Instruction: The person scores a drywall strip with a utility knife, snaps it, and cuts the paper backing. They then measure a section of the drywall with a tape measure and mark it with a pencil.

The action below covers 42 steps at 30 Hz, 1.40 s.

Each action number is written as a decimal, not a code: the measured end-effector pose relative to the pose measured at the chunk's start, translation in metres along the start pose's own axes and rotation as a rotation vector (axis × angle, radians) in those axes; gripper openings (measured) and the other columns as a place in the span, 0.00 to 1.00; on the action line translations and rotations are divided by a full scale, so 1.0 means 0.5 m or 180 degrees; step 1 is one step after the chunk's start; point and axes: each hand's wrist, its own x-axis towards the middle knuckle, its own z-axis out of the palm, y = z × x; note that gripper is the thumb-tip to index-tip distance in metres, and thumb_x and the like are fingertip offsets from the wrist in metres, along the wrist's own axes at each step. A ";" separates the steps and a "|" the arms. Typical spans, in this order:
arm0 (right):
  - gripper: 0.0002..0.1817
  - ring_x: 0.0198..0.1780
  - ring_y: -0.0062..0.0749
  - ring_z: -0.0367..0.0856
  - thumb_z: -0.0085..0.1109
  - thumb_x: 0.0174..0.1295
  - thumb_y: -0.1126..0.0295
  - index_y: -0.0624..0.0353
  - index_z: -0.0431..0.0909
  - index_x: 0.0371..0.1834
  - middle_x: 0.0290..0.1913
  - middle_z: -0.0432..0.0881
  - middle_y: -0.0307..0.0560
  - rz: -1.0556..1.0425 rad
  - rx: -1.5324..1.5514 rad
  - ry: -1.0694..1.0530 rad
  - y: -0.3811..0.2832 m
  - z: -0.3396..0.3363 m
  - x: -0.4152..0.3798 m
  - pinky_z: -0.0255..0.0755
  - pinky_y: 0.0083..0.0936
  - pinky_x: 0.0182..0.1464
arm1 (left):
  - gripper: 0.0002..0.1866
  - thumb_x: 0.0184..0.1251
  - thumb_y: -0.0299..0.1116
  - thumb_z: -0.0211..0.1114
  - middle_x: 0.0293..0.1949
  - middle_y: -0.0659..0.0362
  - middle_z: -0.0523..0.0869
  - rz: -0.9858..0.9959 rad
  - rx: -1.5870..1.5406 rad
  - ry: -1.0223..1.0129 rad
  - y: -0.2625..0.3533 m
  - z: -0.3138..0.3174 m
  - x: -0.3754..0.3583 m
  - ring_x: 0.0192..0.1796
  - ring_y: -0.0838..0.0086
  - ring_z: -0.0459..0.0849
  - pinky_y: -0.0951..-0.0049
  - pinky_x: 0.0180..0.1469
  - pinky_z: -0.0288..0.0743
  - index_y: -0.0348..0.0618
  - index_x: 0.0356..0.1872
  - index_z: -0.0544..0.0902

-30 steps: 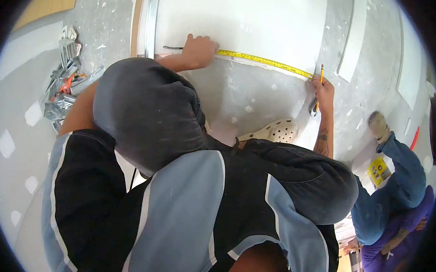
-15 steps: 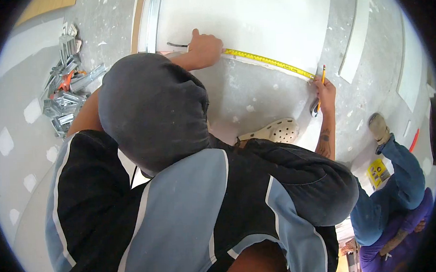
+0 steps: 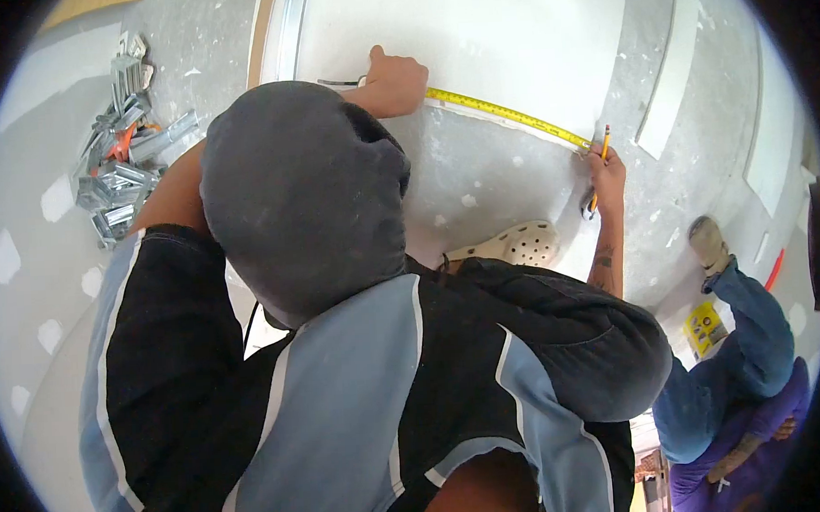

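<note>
From where I stand, I look at a person who bends low above a large white flat panel (image 3: 519, 27) on the grey floor (image 3: 489, 179). A yellow measuring tape with dark marks (image 3: 509, 115) lies stretched along the lower edge of this panel, between the two hands. The left hand (image 3: 398, 81) is folded, with the thumb pointing outward, and it seems to grasp the tape at one end; its inner fingers are hidden from me. Just beside it a thin dark strip (image 3: 336, 82) sticks out, and I cannot tell what this is.

The right hand (image 3: 610, 174) grasps a slim yellow-orange pencil (image 3: 605, 139), and its fingertips are at the other end of the tape. Whether they also pinch the tape, I cannot tell.

In my judgement, the step in hand is measuring along the edge. I see no mark near the pencil. The next move, I think, calls for a steady left hand, a tape that lies straight, and a small turn of the pencil to bring its point onto the panel without disturbing the tape.
</note>
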 end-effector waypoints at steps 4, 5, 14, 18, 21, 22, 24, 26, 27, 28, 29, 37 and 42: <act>0.14 0.27 0.17 0.70 0.61 0.60 0.64 0.65 0.81 0.40 0.27 0.78 0.35 0.0008 0.0043 -0.0080 -0.032 -0.025 -0.014 0.65 0.18 0.30 | 0.16 0.66 0.45 0.57 0.34 0.55 0.87 -0.0003 -0.0013 0.0074 0.000 -0.003 -0.002 0.38 0.61 0.86 0.47 0.49 0.64 0.45 0.39 0.85; 0.14 0.29 0.18 0.72 0.61 0.61 0.63 0.65 0.80 0.40 0.28 0.79 0.37 -0.0073 -0.0508 0.0132 -0.058 -0.040 -0.022 0.66 0.18 0.33 | 0.16 0.66 0.45 0.57 0.35 0.55 0.87 -0.0005 0.0008 0.0046 0.002 -0.006 -0.004 0.38 0.61 0.86 0.47 0.49 0.63 0.45 0.39 0.85; 0.34 0.30 0.25 0.71 0.32 0.74 0.47 0.69 0.79 0.38 0.27 0.78 0.45 -0.1257 0.0656 0.0966 -0.221 -0.093 -0.036 0.65 0.21 0.35 | 0.15 0.66 0.44 0.56 0.35 0.55 0.87 -0.0058 0.0035 0.0033 0.003 -0.001 0.000 0.38 0.61 0.86 0.47 0.50 0.62 0.46 0.39 0.85; 0.34 0.37 0.30 0.80 0.28 0.75 0.47 0.68 0.79 0.41 0.36 0.83 0.50 -0.1068 0.0609 0.0366 -0.258 0.008 -0.045 0.71 0.22 0.44 | 0.14 0.65 0.42 0.57 0.35 0.55 0.87 -0.0117 -0.0114 -0.0074 0.005 -0.012 -0.004 0.38 0.61 0.86 0.47 0.50 0.62 0.45 0.38 0.85; 0.04 0.34 0.20 0.79 0.64 0.59 0.78 0.64 0.79 0.34 0.32 0.83 0.43 -0.1258 0.1474 -0.0229 -0.243 0.134 -0.049 0.73 0.17 0.39 | 0.14 0.65 0.42 0.58 0.36 0.54 0.87 -0.0110 -0.0152 -0.0065 0.005 -0.012 -0.004 0.38 0.61 0.86 0.47 0.50 0.62 0.45 0.39 0.85; 0.06 0.30 0.16 0.76 0.66 0.58 0.76 0.63 0.78 0.34 0.29 0.80 0.38 -0.1261 0.1245 -0.0208 -0.225 0.170 -0.049 0.70 0.15 0.34 | 0.14 0.65 0.42 0.58 0.36 0.54 0.87 -0.0123 -0.0147 -0.0066 0.005 -0.012 -0.003 0.38 0.61 0.86 0.47 0.50 0.62 0.45 0.39 0.85; 0.08 0.29 0.15 0.74 0.67 0.59 0.71 0.63 0.78 0.35 0.28 0.79 0.37 -0.1106 0.1457 -0.0383 -0.210 0.225 -0.053 0.69 0.15 0.32 | 0.14 0.65 0.42 0.58 0.36 0.54 0.87 -0.0127 -0.0098 -0.0066 0.007 -0.011 0.000 0.38 0.61 0.86 0.47 0.50 0.62 0.45 0.39 0.85; 0.09 0.31 0.15 0.75 0.67 0.60 0.70 0.63 0.78 0.37 0.29 0.80 0.37 -0.0986 0.1689 -0.0514 -0.212 0.256 -0.057 0.70 0.15 0.34 | 0.14 0.65 0.42 0.58 0.35 0.54 0.87 -0.0155 -0.0104 -0.0098 0.007 -0.009 0.004 0.38 0.61 0.86 0.47 0.51 0.62 0.45 0.39 0.85; 0.10 0.33 0.16 0.76 0.66 0.60 0.70 0.64 0.78 0.38 0.30 0.81 0.38 -0.0952 0.1669 -0.0564 -0.221 0.266 -0.062 0.71 0.15 0.37 | 0.14 0.65 0.43 0.58 0.35 0.53 0.87 -0.0171 -0.0114 -0.0119 0.007 -0.008 0.004 0.38 0.61 0.86 0.46 0.51 0.61 0.45 0.39 0.85; 0.11 0.34 0.17 0.77 0.66 0.60 0.69 0.65 0.79 0.39 0.32 0.82 0.40 -0.0922 0.1647 -0.0611 -0.226 0.271 -0.062 0.72 0.16 0.39 | 0.14 0.65 0.43 0.58 0.35 0.53 0.87 -0.0170 -0.0112 -0.0121 0.006 -0.008 0.004 0.38 0.61 0.86 0.46 0.51 0.61 0.45 0.39 0.85; 0.11 0.34 0.17 0.77 0.66 0.60 0.69 0.65 0.79 0.39 0.32 0.82 0.40 -0.0921 0.1647 -0.0610 -0.215 0.276 -0.057 0.72 0.16 0.39 | 0.14 0.65 0.43 0.58 0.35 0.53 0.87 -0.0176 -0.0098 -0.0105 0.007 -0.008 0.004 0.38 0.61 0.86 0.47 0.51 0.61 0.45 0.39 0.85; 0.13 0.37 0.20 0.79 0.62 0.61 0.67 0.64 0.83 0.44 0.37 0.86 0.43 -0.1298 0.1025 -0.0697 -0.156 0.307 -0.031 0.74 0.19 0.44 | 0.15 0.66 0.44 0.57 0.36 0.54 0.87 -0.0141 -0.0060 -0.0210 0.007 -0.017 0.002 0.39 0.60 0.86 0.48 0.51 0.62 0.45 0.41 0.85; 0.13 0.38 0.23 0.81 0.61 0.62 0.65 0.59 0.85 0.44 0.38 0.87 0.45 -0.1346 0.0800 -0.0668 -0.177 0.297 -0.040 0.74 0.20 0.44 | 0.16 0.66 0.44 0.57 0.36 0.54 0.87 -0.0133 -0.0029 -0.0185 0.005 -0.013 0.004 0.40 0.61 0.86 0.49 0.50 0.64 0.45 0.41 0.85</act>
